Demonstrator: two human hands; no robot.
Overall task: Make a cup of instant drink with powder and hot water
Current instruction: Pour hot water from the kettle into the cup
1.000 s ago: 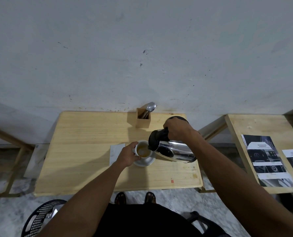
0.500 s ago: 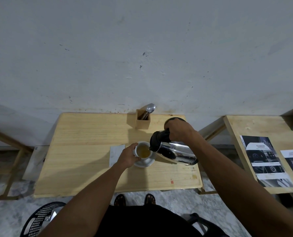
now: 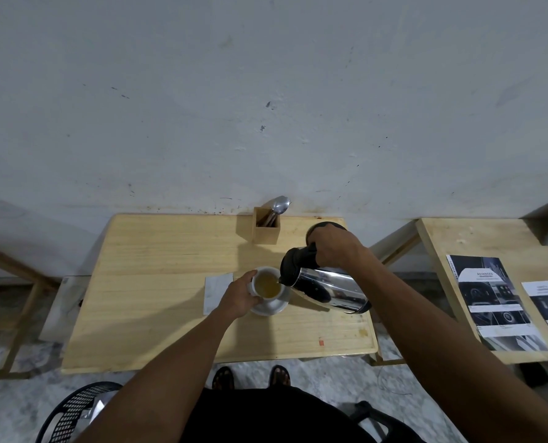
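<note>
A white cup [image 3: 268, 284] holding yellowish-brown liquid stands on a white saucer [image 3: 271, 306] in the middle of the wooden table [image 3: 157, 266]. My left hand [image 3: 239, 297] grips the cup's left side. My right hand [image 3: 335, 247] holds the black handle of a shiny steel kettle [image 3: 327, 290], tilted left with its black spout over the cup's right rim. A thin stream runs from the spout into the cup. A flat silvery sachet [image 3: 217, 292] lies just left of the cup, partly under my left hand.
A small wooden box [image 3: 266, 230] with a spoon [image 3: 280, 204] stands at the table's far edge by the wall. A second table [image 3: 477, 241] with printed leaflets [image 3: 493, 302] is to the right. A black mesh chair [image 3: 74, 410] sits at the lower left.
The liquid in the cup has risen slightly and looks lighter. The kettle stays tilted over the cup; both hands hold their places.
</note>
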